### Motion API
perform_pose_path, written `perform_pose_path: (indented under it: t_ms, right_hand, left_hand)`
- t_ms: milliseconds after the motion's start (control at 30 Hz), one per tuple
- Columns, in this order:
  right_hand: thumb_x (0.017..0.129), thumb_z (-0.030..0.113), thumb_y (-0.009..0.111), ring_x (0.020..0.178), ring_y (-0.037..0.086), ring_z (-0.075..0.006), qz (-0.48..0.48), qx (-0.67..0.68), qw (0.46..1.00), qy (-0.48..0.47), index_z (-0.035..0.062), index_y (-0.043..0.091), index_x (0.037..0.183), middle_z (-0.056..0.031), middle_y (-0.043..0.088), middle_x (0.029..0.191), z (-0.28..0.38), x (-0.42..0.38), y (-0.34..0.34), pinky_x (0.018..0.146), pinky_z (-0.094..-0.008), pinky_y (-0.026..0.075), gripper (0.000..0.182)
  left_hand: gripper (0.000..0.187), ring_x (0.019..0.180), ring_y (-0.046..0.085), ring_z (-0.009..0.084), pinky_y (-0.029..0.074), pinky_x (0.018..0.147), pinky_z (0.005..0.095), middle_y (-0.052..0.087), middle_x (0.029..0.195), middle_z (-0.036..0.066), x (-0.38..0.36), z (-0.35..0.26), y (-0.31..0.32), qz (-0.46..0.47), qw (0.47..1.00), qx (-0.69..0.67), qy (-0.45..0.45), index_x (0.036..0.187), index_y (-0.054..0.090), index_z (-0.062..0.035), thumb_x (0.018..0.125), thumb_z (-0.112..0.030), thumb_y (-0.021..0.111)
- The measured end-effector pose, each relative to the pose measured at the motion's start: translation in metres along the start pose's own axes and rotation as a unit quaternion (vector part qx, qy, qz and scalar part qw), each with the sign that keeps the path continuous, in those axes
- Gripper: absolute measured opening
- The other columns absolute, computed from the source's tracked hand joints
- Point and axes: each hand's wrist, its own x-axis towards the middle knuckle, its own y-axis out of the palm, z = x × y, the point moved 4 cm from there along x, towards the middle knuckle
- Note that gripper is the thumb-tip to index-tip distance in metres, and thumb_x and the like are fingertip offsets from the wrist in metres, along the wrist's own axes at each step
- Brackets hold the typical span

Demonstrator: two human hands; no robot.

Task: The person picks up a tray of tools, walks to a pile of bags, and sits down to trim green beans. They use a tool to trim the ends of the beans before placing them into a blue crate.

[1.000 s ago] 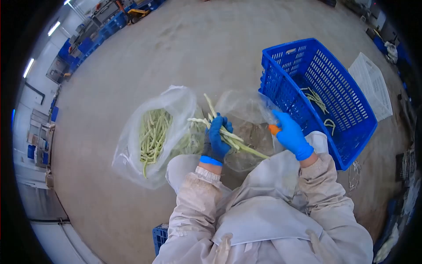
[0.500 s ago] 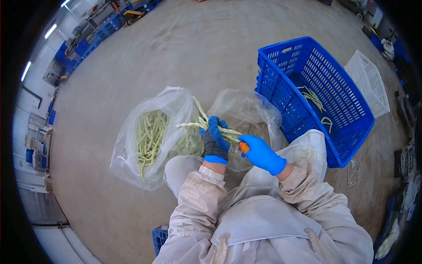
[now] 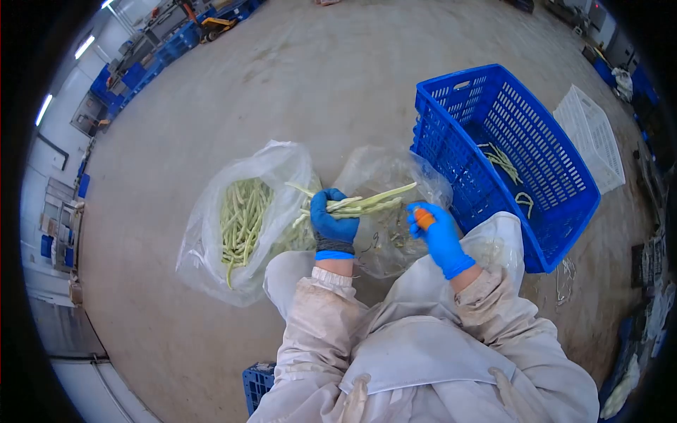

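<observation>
My left hand (image 3: 333, 217), in a blue and grey glove, is closed around a small bunch of long green beans (image 3: 377, 201) whose ends point right. My right hand (image 3: 438, 240), in a blue glove, grips an orange handle (image 3: 424, 218) just right of the bunch, apart from it; any blade on it cannot be made out. To the left, an open clear plastic bag (image 3: 204, 218) holds a heap of long green beans (image 3: 243, 218). Beneath and beyond my hands lies a second clear bag (image 3: 381, 169) with some scraps inside.
On the right stands a stack of blue crates (image 3: 451, 166), with several beans (image 3: 502, 162) in the top one. Behind it is a white crate (image 3: 599, 134). Part of another blue crate (image 3: 258, 384) shows by my left side. Equipment lines the far left wall.
My hands have moved apart. The left one has shifted slightly left and turned, and the beans now point right and slightly up. The right one has moved right with the orange handle.
</observation>
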Motion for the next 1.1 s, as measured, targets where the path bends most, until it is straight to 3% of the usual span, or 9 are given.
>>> perform_pose_path:
  t_ms: [100,167,200,267,700,800,867,1000,1100]
  right_hand:
    - [0.088,0.008,0.054,0.08,0.06,-0.0196,-0.036,-0.273,0.949,-0.155,-0.0009,0.054,0.116,-0.0109,0.06,0.091,0.016,0.014,-0.032,0.072,-0.0296,0.049,0.03]
    - [0.086,0.006,0.055,0.093,0.059,-0.0251,-0.082,-0.582,0.718,-0.372,0.003,0.051,0.123,-0.0145,0.06,0.099,0.022,0.014,-0.033,0.083,-0.0331,0.046,0.038]
    - [0.086,0.006,0.055,0.093,0.059,-0.0251,-0.084,-0.583,0.716,-0.374,0.003,0.051,0.123,-0.0145,0.06,0.099,0.034,0.01,-0.025,0.083,-0.0331,0.046,0.038]
    - [0.085,0.004,0.054,0.101,0.056,-0.0293,0.026,-0.406,0.885,-0.225,0.0058,0.048,0.127,-0.0165,0.059,0.107,0.05,0.002,0.0,0.089,-0.0347,0.043,0.042]
    - [0.087,0.008,0.054,0.08,0.06,-0.028,0.098,-0.521,0.812,-0.245,0.0027,0.057,0.103,-0.0152,0.061,0.09,0.059,0.011,0.025,0.07,-0.0371,0.047,0.018]
    - [0.087,0.01,0.055,0.076,0.059,-0.02,0.103,-0.403,0.894,-0.167,0.0019,0.058,0.103,-0.0116,0.061,0.087,0.055,0.009,0.028,0.067,-0.0328,0.048,0.018]
    - [0.09,0.009,0.052,0.073,0.056,-0.0119,0.12,-0.08,0.987,-0.065,0.001,0.058,0.103,-0.0058,0.06,0.081,0.047,0.005,0.034,0.063,-0.0264,0.047,0.016]
    - [0.088,0.009,0.055,0.07,0.057,-0.0152,0.158,-0.059,0.986,0.02,-0.0005,0.058,0.105,-0.0077,0.061,0.083,0.003,0.003,0.031,0.065,-0.0288,0.048,0.02]
    - [0.082,0.007,0.058,0.078,0.06,-0.0219,0.108,-0.4,0.9,-0.134,0.0024,0.059,0.102,-0.0111,0.063,0.092,-0.032,0.016,0.006,0.067,-0.0333,0.049,0.021]
  left_hand:
    - [0.008,0.064,0.053,0.0148,0.047,0.067,0.0326,0.054,0.071,0.002,0.007,-0.014,-0.004,-0.01,1.0,-0.008,0.013,0.077,0.051,-0.0081,0.083,-0.011,0.054]
    - [0.007,0.065,0.053,0.0138,0.045,0.067,0.0315,0.053,0.071,0.001,0.006,-0.017,0.001,-0.018,1.0,-0.017,-0.001,0.078,0.051,-0.0082,0.084,-0.011,0.054]
    - [0.007,0.065,0.053,0.0138,0.045,0.067,0.0315,0.053,0.071,0.001,0.005,-0.018,0.005,-0.015,1.0,-0.018,-0.003,0.078,0.051,-0.0082,0.084,-0.011,0.054]
    - [0.009,0.067,0.051,0.013,0.044,0.067,0.0308,0.051,0.071,0.0,0.001,-0.016,0.006,0.004,0.999,-0.027,-0.037,0.077,0.049,-0.0084,0.085,-0.011,0.053]
    - [0.01,0.069,0.052,0.0147,0.046,0.069,0.0319,0.05,0.072,0.001,0.003,-0.007,-0.001,-0.073,0.993,-0.055,-0.081,0.077,0.049,-0.0078,0.087,-0.01,0.05]
    - [0.006,0.073,0.054,0.0146,0.047,0.07,0.0319,0.054,0.077,0.002,0.0,-0.003,0.002,0.07,0.991,-0.041,-0.103,0.089,0.053,-0.0051,0.087,-0.01,0.051]
    - [0.009,0.073,0.054,0.0144,0.047,0.07,0.0314,0.055,0.079,0.003,-0.002,0.004,0.007,0.063,0.988,-0.08,-0.116,0.094,0.054,-0.0058,0.088,-0.013,0.052]
    - [0.026,0.075,0.055,0.0146,0.047,0.073,0.0303,0.056,0.084,0.004,-0.024,0.021,0.043,0.102,0.969,-0.163,-0.155,0.114,0.052,-0.0046,0.092,-0.017,0.05]
    - [0.038,0.078,0.053,0.0136,0.046,0.074,0.0286,0.054,0.089,0.002,-0.043,0.029,0.074,0.145,0.952,-0.201,-0.177,0.128,0.043,-0.0043,0.093,-0.016,0.049]
